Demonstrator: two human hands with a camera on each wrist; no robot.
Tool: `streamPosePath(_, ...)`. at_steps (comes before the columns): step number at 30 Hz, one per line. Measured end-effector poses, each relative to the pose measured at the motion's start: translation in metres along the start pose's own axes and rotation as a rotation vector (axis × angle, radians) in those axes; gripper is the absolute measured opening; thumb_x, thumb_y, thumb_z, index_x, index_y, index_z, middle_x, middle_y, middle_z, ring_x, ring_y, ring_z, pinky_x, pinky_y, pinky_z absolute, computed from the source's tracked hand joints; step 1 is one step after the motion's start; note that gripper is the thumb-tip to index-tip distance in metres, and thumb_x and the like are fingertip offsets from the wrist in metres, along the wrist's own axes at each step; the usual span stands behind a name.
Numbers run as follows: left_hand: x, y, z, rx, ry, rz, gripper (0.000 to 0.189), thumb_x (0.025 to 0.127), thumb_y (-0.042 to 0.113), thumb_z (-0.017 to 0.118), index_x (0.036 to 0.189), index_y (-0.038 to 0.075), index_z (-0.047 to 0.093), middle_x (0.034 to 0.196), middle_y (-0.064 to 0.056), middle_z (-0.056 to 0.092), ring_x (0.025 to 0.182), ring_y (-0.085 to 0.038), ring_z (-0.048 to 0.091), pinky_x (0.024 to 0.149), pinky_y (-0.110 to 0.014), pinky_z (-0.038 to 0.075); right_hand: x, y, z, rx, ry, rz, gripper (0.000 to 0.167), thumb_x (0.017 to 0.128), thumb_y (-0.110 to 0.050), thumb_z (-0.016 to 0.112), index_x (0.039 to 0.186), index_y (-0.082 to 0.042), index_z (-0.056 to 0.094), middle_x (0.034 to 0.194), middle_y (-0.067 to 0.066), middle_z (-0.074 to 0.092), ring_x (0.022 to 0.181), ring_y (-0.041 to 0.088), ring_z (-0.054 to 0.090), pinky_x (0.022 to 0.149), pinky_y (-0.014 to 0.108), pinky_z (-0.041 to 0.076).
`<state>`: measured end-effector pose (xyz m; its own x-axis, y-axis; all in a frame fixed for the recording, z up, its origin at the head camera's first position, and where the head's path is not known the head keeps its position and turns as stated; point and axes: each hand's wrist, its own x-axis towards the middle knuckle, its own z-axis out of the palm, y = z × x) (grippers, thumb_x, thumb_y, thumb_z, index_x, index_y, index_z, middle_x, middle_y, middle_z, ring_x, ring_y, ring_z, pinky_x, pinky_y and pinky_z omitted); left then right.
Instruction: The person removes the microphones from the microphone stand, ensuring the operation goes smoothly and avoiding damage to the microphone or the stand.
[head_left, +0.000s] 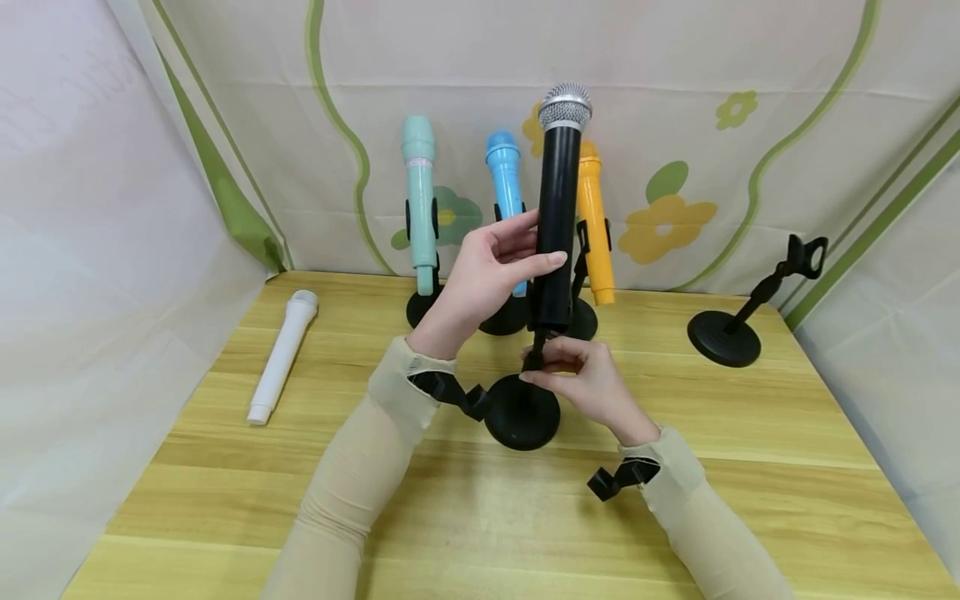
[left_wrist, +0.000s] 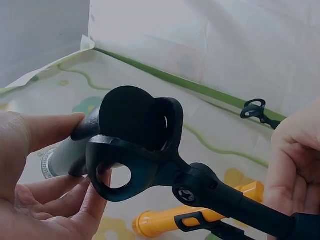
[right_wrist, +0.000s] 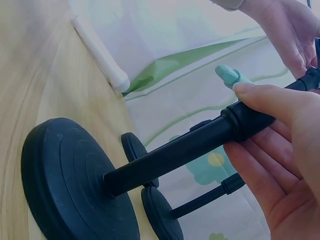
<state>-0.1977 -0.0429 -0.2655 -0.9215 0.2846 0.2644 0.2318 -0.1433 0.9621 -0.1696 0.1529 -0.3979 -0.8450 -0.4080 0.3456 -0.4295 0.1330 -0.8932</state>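
Observation:
My left hand (head_left: 487, 271) grips the black microphone (head_left: 558, 183) by its lower body, thumb across the front. Its silver mesh head points up and tilts slightly back. In the left wrist view, the microphone's butt end lies within the black holder clip (left_wrist: 174, 132), whose two arms curve around it. Below, my right hand (head_left: 592, 379) pinches the pole of the desk stand (head_left: 522, 417) at its collar (right_wrist: 240, 120). The stand's round base rests on the wooden table (head_left: 480, 517).
Behind stand mint (head_left: 422, 208), blue (head_left: 506, 171) and orange (head_left: 595, 225) microphones in black stands. A white microphone (head_left: 283, 358) lies on the table at the left. Another stand (head_left: 724, 337) with nothing in its clip is at the right. A patterned cloth (head_left: 480, 50) hangs along the back.

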Motion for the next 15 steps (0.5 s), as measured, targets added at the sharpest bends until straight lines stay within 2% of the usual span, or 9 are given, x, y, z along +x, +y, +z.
streamPosePath(8, 0.0034, -0.0009, 0.0012, -0.012, 0.051, 0.022, 0.055, 0.091, 0.009, 0.079, 0.142, 0.007, 0.059, 0.122, -0.007, 0.070, 0.112, -0.018, 0.066, 0.096, -0.032, 0.054, -0.0002, -0.0005, 0.0006, -0.016, 0.007, 0.031, 0.019, 0.085, 0.005, 0.081, 0.101, -0.002, 0.076, 0.108, 0.009, 0.075, 0.093, 0.027, 0.072, 0.083, 0.035, 0.060)
streamPosePath(15, 0.0068, -0.0008, 0.0038, -0.032, 0.105, 0.034, 0.045, 0.091, 0.009, 0.078, 0.134, 0.005, 0.062, 0.118, -0.006, 0.073, 0.108, -0.019, 0.068, 0.095, -0.033, 0.055, -0.0002, 0.0028, 0.0007, -0.005, 0.007, 0.010, 0.017, 0.085, -0.003, 0.084, 0.099, -0.010, 0.078, 0.108, 0.009, 0.075, 0.094, 0.023, 0.072, 0.083, 0.034, 0.060)
